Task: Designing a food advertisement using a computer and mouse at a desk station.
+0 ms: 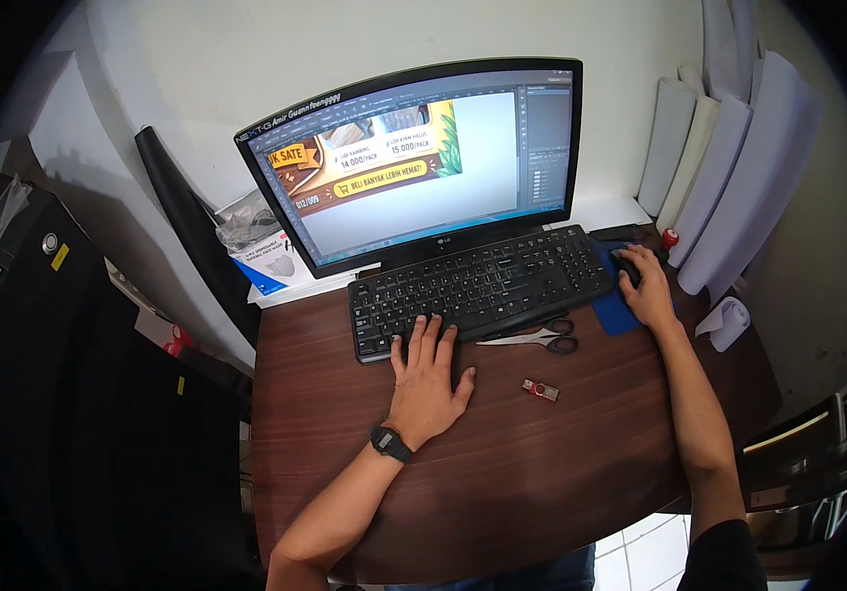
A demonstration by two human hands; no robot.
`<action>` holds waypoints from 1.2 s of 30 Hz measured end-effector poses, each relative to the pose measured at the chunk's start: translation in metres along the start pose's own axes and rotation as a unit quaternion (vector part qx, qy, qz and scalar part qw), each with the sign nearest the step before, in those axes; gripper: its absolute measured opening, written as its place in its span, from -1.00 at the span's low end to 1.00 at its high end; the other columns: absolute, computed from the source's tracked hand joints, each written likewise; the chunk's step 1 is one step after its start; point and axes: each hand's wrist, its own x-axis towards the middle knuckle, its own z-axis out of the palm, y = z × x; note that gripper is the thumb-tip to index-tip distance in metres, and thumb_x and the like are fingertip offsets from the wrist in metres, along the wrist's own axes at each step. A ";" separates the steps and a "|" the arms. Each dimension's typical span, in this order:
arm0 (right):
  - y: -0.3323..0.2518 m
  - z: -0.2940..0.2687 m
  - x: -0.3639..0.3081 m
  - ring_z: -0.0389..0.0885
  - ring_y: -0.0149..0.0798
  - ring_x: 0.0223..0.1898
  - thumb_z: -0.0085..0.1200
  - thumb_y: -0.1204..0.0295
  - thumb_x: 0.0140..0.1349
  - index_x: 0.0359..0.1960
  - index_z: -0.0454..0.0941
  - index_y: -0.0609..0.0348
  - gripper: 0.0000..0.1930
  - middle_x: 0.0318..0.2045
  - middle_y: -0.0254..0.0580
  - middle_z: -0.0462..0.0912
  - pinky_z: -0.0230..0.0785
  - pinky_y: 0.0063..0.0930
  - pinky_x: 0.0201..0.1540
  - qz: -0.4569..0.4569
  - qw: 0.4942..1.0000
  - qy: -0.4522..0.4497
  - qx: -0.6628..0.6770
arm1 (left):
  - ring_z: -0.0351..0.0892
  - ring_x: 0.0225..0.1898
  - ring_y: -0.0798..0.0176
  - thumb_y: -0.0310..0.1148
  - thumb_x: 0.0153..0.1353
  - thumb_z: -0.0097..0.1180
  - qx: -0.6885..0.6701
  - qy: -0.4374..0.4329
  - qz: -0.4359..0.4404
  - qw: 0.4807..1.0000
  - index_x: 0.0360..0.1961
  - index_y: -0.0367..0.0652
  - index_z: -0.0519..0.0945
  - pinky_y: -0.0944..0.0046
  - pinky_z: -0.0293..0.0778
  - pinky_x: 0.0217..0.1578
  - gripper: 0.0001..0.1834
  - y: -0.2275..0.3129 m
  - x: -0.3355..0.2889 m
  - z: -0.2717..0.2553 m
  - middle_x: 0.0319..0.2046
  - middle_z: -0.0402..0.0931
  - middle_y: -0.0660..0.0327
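My left hand (pixel 425 387) lies with fingers spread, their tips at the lower left edge of a black keyboard (pixel 483 286). A black digital watch (pixel 390 444) is on that wrist. Over at the right, my right hand (pixel 651 291) is curled over a black computer mouse (pixel 626 267) on a blue mouse pad (pixel 618 313). The monitor (pixel 423 212) behind the keyboard displays a colourful banner design in an editing window. Just below the keyboard lie scissors (pixel 548 338) with dark handles. A red and silver USB stick (pixel 541 390) rests nearer to me, between my arms.
The brown wooden desk (pixel 502 473) carries everything. Rolled sheets (pixel 739 167) lean against the wall at the right, and a small paper roll (pixel 725 323) lies at the desk's right edge. A box (pixel 271 264) stands left of the monitor. Black machinery (pixel 69 325) fills the left side.
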 end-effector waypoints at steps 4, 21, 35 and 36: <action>0.001 0.000 0.000 0.51 0.15 0.31 0.21 0.52 0.25 0.17 0.61 0.22 -0.58 0.24 0.09 0.56 0.37 -0.14 0.38 -0.002 1.000 -0.001 -0.006 | -0.08 0.62 -0.19 -0.11 0.33 0.18 -0.001 -0.006 -0.005 1.000 0.46 -0.21 0.31 -0.43 -0.18 0.49 -0.25 0.001 0.000 -0.001 0.51 0.14 -0.10; 0.000 0.001 0.000 0.51 0.14 0.32 0.21 0.52 0.26 0.17 0.61 0.23 -0.59 0.24 0.09 0.57 0.36 -0.15 0.39 0.000 1.000 0.003 -0.002 | -0.10 0.62 -0.18 -0.11 0.34 0.18 -0.004 -0.005 -0.002 1.000 0.46 -0.23 0.32 -0.44 -0.20 0.49 -0.26 0.000 0.000 0.000 0.51 0.14 -0.11; -0.001 0.000 0.000 0.50 0.13 0.33 0.21 0.51 0.25 0.18 0.61 0.23 -0.58 0.25 0.08 0.56 0.34 -0.15 0.40 0.002 1.000 -0.002 -0.007 | -0.09 0.62 -0.18 -0.12 0.34 0.18 -0.002 -0.005 -0.002 1.000 0.46 -0.22 0.31 -0.45 -0.19 0.48 -0.26 0.000 0.000 0.001 0.51 0.14 -0.10; -0.001 0.000 0.000 0.50 0.13 0.33 0.21 0.51 0.25 0.18 0.61 0.23 -0.58 0.25 0.08 0.56 0.34 -0.15 0.40 0.004 1.000 -0.002 -0.008 | -0.09 0.62 -0.18 -0.12 0.34 0.18 -0.002 -0.006 -0.002 1.000 0.46 -0.22 0.31 -0.45 -0.19 0.48 -0.26 0.000 0.000 0.001 0.51 0.14 -0.10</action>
